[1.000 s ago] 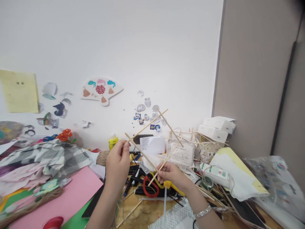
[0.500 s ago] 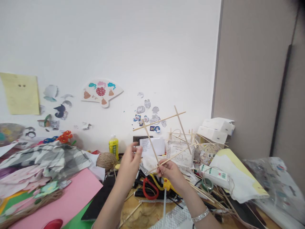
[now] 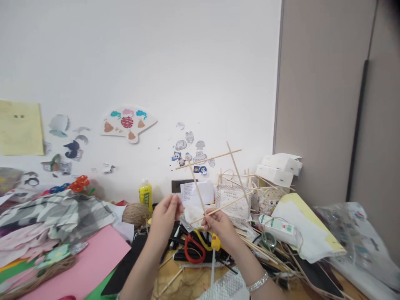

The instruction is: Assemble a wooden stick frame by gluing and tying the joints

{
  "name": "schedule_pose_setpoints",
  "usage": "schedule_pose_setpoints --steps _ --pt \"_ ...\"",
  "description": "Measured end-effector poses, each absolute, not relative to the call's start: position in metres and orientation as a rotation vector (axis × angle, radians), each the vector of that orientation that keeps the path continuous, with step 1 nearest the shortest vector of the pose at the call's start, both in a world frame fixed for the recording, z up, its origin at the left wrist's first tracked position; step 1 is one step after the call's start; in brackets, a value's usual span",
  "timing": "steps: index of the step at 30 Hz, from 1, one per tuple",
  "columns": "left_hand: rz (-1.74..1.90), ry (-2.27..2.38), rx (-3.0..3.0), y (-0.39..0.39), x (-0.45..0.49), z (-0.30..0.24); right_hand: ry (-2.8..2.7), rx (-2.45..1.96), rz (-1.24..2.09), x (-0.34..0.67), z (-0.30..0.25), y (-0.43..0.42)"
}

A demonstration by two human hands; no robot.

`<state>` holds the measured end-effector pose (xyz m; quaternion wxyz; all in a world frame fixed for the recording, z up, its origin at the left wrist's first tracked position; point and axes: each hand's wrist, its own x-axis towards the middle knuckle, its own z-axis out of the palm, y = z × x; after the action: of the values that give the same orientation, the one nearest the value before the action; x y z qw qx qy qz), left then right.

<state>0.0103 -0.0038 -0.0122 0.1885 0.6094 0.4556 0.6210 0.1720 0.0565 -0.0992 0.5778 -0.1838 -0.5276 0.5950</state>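
A square frame of thin wooden sticks stands upright above the cluttered desk. My right hand pinches its lower corner where two sticks cross. My left hand is raised just left of that corner, fingers loosely curled with thumb and forefinger near each other; nothing shows between them. Red-handled scissors and a yellow glue gun lie on the desk right below both hands.
A ball of twine and a yellow bottle stand to the left. Pink paper and checked cloth cover the left side. Loose sticks, a white tube, white boxes and plastic bags crowd the right.
The stick frame has turned from a diamond to nearly square and upright. My left hand let go of its left corner and dropped beside my right hand, which kept its hold.
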Motion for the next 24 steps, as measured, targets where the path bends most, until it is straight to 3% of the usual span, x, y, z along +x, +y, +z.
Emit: schedule_pose_setpoints --steps 7,17,24 --pt "1.889 1.291 1.591 -0.01 -0.017 -0.002 -1.196 -0.432 1.382 0.176 -0.099 0.056" --pt "1.299 1.312 2.064 0.017 0.04 -0.042 -1.287 -0.425 1.402 0.17 -0.096 0.053" --pt "1.227 1.337 2.113 0.023 0.046 -0.054 -1.364 -0.456 1.341 0.169 -0.099 0.057"
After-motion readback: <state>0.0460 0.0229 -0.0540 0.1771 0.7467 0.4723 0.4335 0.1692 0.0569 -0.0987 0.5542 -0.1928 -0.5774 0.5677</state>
